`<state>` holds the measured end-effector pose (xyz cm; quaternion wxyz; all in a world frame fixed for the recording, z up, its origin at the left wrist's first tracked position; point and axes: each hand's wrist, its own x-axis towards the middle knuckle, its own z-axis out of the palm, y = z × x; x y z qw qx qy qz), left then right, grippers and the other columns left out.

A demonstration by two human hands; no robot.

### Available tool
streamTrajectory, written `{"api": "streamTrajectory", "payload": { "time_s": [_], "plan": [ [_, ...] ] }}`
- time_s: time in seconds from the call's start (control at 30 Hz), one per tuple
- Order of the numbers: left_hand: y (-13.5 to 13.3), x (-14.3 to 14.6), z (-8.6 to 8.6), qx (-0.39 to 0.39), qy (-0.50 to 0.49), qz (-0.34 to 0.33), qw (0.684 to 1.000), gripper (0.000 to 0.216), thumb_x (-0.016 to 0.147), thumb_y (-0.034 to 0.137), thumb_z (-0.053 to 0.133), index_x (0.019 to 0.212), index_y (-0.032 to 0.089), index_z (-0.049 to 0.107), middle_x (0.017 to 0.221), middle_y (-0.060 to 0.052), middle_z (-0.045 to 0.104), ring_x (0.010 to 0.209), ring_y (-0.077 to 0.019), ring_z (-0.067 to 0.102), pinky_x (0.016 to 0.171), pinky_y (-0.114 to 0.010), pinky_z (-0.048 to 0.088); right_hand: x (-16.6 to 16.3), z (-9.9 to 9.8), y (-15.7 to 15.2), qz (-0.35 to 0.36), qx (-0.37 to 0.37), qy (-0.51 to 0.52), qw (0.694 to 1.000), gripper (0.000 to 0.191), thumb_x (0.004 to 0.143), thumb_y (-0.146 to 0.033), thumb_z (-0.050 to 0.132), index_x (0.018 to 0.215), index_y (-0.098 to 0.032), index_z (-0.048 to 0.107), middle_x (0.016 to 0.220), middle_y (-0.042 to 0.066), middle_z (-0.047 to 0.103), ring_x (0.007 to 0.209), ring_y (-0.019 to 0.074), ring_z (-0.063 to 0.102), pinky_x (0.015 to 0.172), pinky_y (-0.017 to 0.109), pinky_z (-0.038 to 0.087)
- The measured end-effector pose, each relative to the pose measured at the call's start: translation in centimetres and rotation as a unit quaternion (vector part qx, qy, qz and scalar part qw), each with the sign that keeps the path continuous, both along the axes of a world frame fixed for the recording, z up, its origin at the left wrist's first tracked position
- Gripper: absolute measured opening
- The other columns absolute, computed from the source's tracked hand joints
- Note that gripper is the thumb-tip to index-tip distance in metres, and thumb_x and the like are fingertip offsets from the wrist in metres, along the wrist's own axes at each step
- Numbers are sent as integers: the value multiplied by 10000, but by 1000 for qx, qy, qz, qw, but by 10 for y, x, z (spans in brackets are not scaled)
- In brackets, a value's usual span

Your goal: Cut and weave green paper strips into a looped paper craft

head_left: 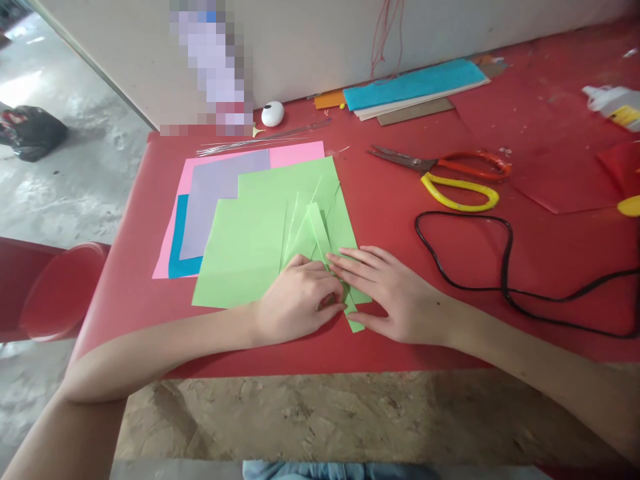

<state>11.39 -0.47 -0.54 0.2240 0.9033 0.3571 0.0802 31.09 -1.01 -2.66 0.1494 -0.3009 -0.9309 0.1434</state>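
Note:
A narrow folded strip of light green paper (356, 321) lies at a slant near the table's front edge, its upper end pointing away from me. My left hand (300, 293) is curled, with thumb and forefinger closed on the strip's lower part. From the right, my right hand (400, 293) lies flat with fingers stretched out, its fingertips touching the strip beside the left hand. Beneath both are light green paper sheets (240, 247) and several thin cut green pieces (299, 223). The middle of the strip is partly hidden by my fingers.
Purple paper (213, 193), blue paper (179, 233) and pink paper (295, 155) lie under the green sheets. Scissors (425, 165), a black cord (507, 253) and a glue bottle (615, 107) are to the right. Thin wires (240, 145) and folded blue material (415, 83) lie farther back.

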Motion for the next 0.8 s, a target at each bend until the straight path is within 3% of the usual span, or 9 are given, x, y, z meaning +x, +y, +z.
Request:
{"api": "streamTrajectory", "payload": {
  "time_s": [0.23,0.37,0.67,0.8],
  "plan": [
    [-2,1,2,-2,-5,-9,1000,126,805,215,574,690,165,570,659,24,586,690,-126,551,715,-293,335,3,-1,1,22,-3,-27,999,532,887,-362,436,1311,-42,432,1430,145,374,1331,258,296,1069,480,301],
    [-1,2,3,-12,-3,-5,1000,118,793,207,579,684,164,564,655,24,584,671,-122,544,709,-291,335,3,-3,2,21,8,-31,999,442,931,-259,340,1319,-65,427,1424,115,392,1333,233,297,1065,466,313],
    [-3,1,3,9,1,-16,1000,127,825,226,566,716,163,562,721,14,623,701,-123,557,711,-288,328,-5,-8,-8,3,84,-68,994,417,897,-178,346,1263,-52,501,1431,151,365,1335,306,290,1069,516,268],
    [-11,4,1,38,-11,-32,999,120,827,221,574,718,170,576,740,12,635,725,-123,566,709,-281,326,-6,-10,-11,-7,95,-72,993,448,884,-181,356,1294,-33,462,1428,147,373,1337,296,288,1078,504,261]
  ]
}}
